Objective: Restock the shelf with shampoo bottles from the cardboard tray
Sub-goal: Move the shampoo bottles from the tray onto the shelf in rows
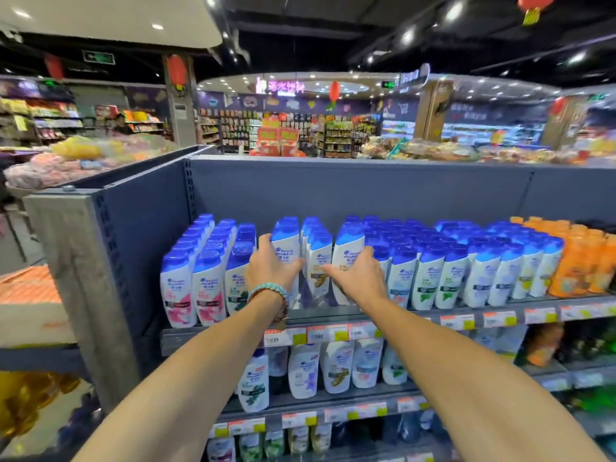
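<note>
Top shelf (416, 313): stocked nearly full width with upright white shampoo bottles (433, 261), blue caps, in files running front to back. Cardboard tray: not identifiable in this view. Two bottles are in hand at the left-centre of the shelf, both upright with the long axis vertical and labels facing out. The left bottle (284, 243) is grasped by the left hand (271, 270), fingers round its left flank. The right bottle (348, 251) is grasped by the right hand (358, 276), fingers on its right flank, thumb across the front. Each bottle lies directly ahead of its own hand. A middle bottle (319, 258) stands between them, set further back. Judgement: seating and squaring into the front row remains, a forward and downward move.
</note>
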The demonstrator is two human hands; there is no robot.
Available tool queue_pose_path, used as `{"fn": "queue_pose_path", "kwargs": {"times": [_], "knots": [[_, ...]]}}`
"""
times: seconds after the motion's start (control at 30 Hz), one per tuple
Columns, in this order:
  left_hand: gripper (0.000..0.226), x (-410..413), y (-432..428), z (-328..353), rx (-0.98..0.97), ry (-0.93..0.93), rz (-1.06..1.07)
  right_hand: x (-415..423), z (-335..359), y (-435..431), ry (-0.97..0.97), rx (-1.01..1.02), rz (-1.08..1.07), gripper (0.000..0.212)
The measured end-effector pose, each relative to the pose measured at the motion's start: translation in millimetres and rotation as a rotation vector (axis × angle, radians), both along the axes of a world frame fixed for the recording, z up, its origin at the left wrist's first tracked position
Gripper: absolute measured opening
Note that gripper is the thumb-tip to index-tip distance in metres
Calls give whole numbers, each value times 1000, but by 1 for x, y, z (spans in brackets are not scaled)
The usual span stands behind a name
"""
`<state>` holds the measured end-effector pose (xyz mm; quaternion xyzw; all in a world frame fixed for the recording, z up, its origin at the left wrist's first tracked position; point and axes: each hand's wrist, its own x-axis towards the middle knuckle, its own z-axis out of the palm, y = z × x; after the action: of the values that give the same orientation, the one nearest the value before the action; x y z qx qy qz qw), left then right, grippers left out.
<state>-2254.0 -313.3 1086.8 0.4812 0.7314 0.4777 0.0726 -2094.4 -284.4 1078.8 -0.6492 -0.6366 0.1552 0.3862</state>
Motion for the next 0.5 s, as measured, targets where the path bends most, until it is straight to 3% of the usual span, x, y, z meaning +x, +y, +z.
{"fn": "queue_pose_path", "kwargs": {"times": [0.27, 0.5], "knots": [[58, 14, 38, -28, 2, -179, 35, 1, -9, 20, -12, 2, 5, 80], [59, 18, 68, -55, 11, -180, 24, 13, -15, 39, -32, 4, 30, 74]]}}
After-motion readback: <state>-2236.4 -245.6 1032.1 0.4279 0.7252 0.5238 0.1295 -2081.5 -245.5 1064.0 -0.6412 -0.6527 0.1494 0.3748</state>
